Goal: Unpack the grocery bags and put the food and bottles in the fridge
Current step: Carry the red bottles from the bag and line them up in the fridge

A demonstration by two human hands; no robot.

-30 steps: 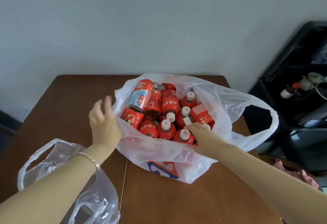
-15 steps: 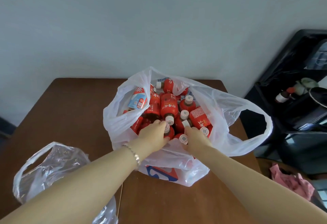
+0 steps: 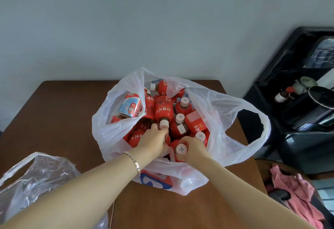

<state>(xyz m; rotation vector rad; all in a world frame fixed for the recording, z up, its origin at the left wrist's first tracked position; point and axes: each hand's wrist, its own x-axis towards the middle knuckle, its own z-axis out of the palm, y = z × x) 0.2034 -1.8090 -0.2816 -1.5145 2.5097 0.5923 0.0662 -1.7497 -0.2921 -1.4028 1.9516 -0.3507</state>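
Nearest us, at the table's (image 3: 59,113) near left corner, a crumpled clear bag (image 3: 38,176) lies slack. A forearm sweeping back could drag it off the edge. Just beyond it, both our hands are down inside the white bag (image 3: 226,116), which sits right of the table's middle and reaches almost to the far edge. Our right hand (image 3: 194,149) is wrapped around the neck of an upright bottle (image 3: 181,149) at the bag's near side, its cap showing beside the fingers. Our left hand (image 3: 153,141) has its fingers curled down into the pile just beside it. We cannot tell whether they close on a bottle, as the hand covers what lies under it.

The risk, as we judge it, comes from the packing. The bottles (image 3: 163,108) are heaped loose, some upright and some lying across others, and a can (image 3: 129,106) rests high against the bag's left wall. Pulling one out from low down would likely let its neighbours slump. The thin plastic gives no support, so the can or a lying bottle could roll over the rim and off the table. A hold by the neck alone may slip. The bag's right handle loop (image 3: 265,129) hangs past the right edge, and a snag there would tug the whole load that way. No fridge is in view.
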